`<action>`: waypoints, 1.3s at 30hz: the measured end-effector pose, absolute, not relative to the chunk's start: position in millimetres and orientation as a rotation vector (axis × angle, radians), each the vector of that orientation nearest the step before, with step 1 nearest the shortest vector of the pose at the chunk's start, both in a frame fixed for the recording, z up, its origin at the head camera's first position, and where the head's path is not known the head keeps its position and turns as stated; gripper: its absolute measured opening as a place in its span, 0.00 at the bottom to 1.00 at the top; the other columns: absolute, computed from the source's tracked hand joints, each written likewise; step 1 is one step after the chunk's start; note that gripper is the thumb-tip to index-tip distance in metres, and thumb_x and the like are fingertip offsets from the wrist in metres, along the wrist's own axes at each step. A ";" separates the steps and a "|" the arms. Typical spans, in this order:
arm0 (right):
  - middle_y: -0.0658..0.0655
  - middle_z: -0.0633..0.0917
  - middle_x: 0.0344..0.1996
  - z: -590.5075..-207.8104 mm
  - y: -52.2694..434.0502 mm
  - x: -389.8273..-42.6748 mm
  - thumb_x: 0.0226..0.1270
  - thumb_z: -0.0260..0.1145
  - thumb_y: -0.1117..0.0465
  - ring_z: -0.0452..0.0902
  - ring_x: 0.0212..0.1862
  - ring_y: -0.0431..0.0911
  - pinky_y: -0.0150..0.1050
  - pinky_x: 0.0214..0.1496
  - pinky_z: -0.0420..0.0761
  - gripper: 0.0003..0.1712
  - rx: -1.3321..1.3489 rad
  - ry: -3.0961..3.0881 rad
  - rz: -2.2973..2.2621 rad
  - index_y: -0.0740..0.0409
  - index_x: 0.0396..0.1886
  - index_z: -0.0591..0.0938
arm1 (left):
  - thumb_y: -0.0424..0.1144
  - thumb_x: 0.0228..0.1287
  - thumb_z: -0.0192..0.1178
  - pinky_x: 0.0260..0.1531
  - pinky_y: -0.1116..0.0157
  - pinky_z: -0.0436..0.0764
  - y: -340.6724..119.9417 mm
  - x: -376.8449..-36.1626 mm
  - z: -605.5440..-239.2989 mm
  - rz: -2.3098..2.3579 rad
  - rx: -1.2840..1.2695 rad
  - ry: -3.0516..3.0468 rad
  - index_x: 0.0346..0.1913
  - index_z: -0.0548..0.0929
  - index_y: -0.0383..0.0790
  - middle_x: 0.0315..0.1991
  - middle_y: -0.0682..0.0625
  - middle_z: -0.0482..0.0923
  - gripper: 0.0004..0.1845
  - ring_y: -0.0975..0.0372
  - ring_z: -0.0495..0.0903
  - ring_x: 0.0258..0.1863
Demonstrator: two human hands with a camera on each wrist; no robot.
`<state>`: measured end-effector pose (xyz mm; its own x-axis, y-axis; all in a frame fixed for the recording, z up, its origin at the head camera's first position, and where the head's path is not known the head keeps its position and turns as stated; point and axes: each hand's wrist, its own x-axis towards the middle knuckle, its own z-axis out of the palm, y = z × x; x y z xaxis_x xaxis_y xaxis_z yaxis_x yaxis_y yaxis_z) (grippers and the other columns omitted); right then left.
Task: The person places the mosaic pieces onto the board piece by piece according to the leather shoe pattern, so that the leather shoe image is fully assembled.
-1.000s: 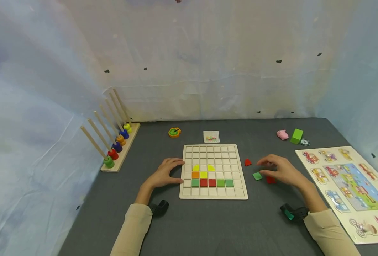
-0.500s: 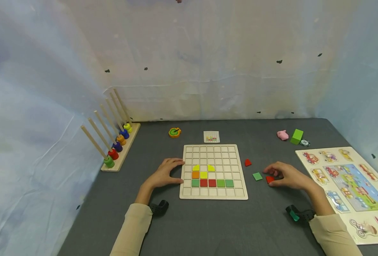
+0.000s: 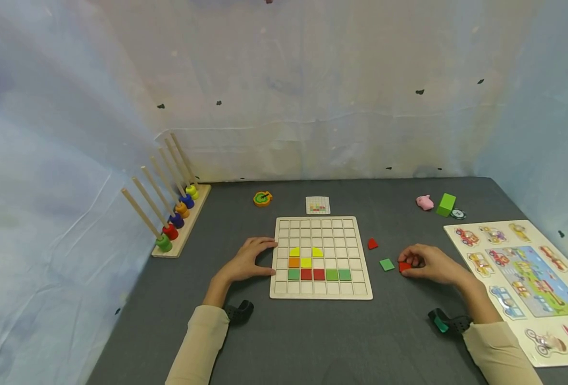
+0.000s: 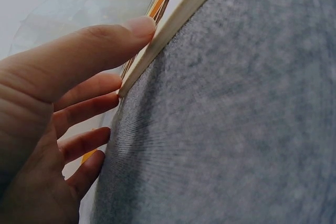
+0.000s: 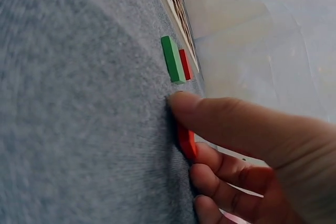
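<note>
The red tile [image 3: 404,266] lies on the grey surface [image 3: 313,337] to the right of the wooden grid board [image 3: 320,292], pinched between thumb and fingers of the right hand [image 3: 428,263]. Just beside it sits a green tile [image 3: 386,264], and a red triangular piece [image 3: 372,244] lies a little farther toward the board. The left hand [image 3: 247,260] rests relaxed and flat against the board's left edge, steadying it and gripping nothing. The tile is thin and lies flat, so the pinch could slip off its low edge, or the fingers could nudge the neighbouring green tile. The right wrist view shows what the head view cannot: the thumb [image 5: 210,116] pressed to the surface with the red tile tucked under it. The left wrist view shows the fingertips [image 4: 137,27] touching the board's rim.
</note>
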<state>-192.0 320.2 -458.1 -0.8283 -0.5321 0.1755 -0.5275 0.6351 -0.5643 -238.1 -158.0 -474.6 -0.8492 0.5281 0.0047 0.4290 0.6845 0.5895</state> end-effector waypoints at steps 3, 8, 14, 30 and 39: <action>0.49 0.76 0.27 -459.4 320.0 -191.9 0.52 0.73 0.63 0.70 0.29 0.39 0.32 0.29 0.71 0.13 -0.928 2.852 -0.991 0.59 0.37 0.81 | 0.52 0.49 0.70 0.62 0.46 0.58 -158.0 -238.2 -474.6 0.892 0.783 2.730 0.66 0.70 0.46 0.66 0.49 0.63 0.39 0.52 0.55 0.65; 0.50 0.76 0.27 -461.2 320.3 -192.3 0.52 0.73 0.64 0.70 0.29 0.40 0.31 0.29 0.71 0.13 -0.909 2.868 -1.001 0.60 0.37 0.81 | 0.52 0.49 0.70 0.61 0.46 0.58 -157.8 -238.1 -474.0 0.899 0.784 2.732 0.65 0.70 0.46 0.66 0.49 0.63 0.39 0.52 0.55 0.65; 0.50 0.77 0.28 -464.7 320.1 -194.4 0.53 0.72 0.63 0.70 0.29 0.38 0.31 0.29 0.71 0.12 -0.889 2.905 -0.976 0.60 0.37 0.82 | 0.51 0.49 0.71 0.61 0.46 0.58 -158.1 -238.0 -473.5 0.908 0.778 2.732 0.65 0.70 0.46 0.66 0.48 0.63 0.39 0.51 0.55 0.65; 0.50 0.78 0.38 -471.1 298.5 -203.2 0.51 0.74 0.58 0.69 0.39 0.42 0.39 0.40 0.67 0.18 -1.020 2.990 -0.883 0.53 0.43 0.84 | 0.51 0.49 0.71 0.61 0.46 0.58 -158.4 -238.9 -472.4 0.909 0.785 2.733 0.65 0.70 0.45 0.66 0.48 0.63 0.40 0.52 0.55 0.65; 0.50 0.81 0.37 -456.1 251.2 -211.5 0.52 0.73 0.60 0.75 0.40 0.45 0.45 0.42 0.74 0.15 -1.082 2.945 -0.926 0.56 0.41 0.84 | 0.51 0.50 0.70 0.61 0.46 0.58 -159.0 -238.5 -475.4 0.908 0.803 2.724 0.66 0.70 0.45 0.66 0.48 0.63 0.39 0.51 0.55 0.65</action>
